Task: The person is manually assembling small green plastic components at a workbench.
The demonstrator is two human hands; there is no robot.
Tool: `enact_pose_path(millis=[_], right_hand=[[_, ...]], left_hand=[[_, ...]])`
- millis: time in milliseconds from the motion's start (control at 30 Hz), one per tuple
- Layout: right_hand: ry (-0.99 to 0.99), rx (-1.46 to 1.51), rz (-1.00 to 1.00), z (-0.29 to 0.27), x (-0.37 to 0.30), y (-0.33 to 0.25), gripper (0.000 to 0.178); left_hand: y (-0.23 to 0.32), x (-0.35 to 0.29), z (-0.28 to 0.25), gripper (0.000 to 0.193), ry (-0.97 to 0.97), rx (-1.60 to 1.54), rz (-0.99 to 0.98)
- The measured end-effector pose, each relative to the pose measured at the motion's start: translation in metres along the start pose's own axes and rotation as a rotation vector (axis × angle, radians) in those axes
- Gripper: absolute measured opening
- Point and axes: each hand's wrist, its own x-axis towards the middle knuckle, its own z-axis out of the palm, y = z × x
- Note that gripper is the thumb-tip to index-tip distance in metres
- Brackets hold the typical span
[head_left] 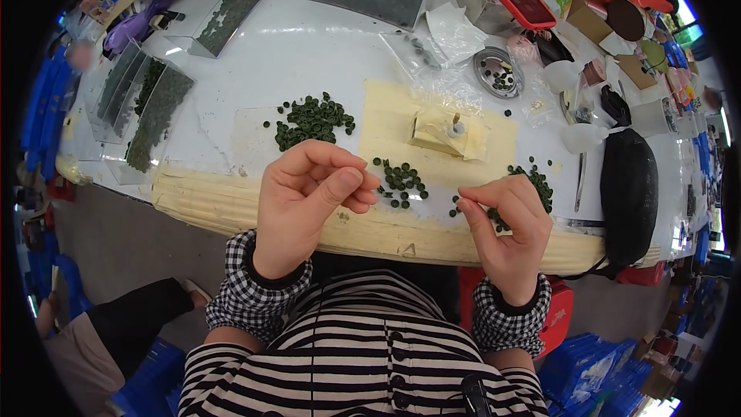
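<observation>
My left hand [301, 205] hovers over the padded front edge of the table, its thumb and fingers closed in a pinch. Whatever it may hold is too small to make out. To its right, my right hand [509, 224] also pinches thumb against forefinger, and what lies between them cannot be made out. Small dark green round pieces lie between the hands in a loose cluster [403, 177]. Behind my left hand is a bigger heap of green pieces [312, 121]. Another pile of green pieces [538, 185] sits beside my right hand, partly hidden by it.
A block wrapped in yellowish tape [444, 133], with a small upright peg, stands on a yellow sheet [378, 108]. Clear trays [367, 1] of green pieces stand at the back and left. A round metal dish [496, 73], tweezers [580, 181] and a black pouch [629, 197] lie rightward.
</observation>
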Motion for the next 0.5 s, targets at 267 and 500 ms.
enact_pose_path(millis=[267, 500], right_hand=[[0.109, -0.164, -0.126, -0.005, 0.041, 0.007, 0.011], [0.057, -0.257, -0.160, 0.008, 0.058, 0.011, 0.016]], left_hand=[[-0.018, 0.018, 0.011, 0.030, -0.084, -0.404, -0.261], [-0.025, 0.020, 0.015, 0.029, -0.113, -0.459, -0.343]])
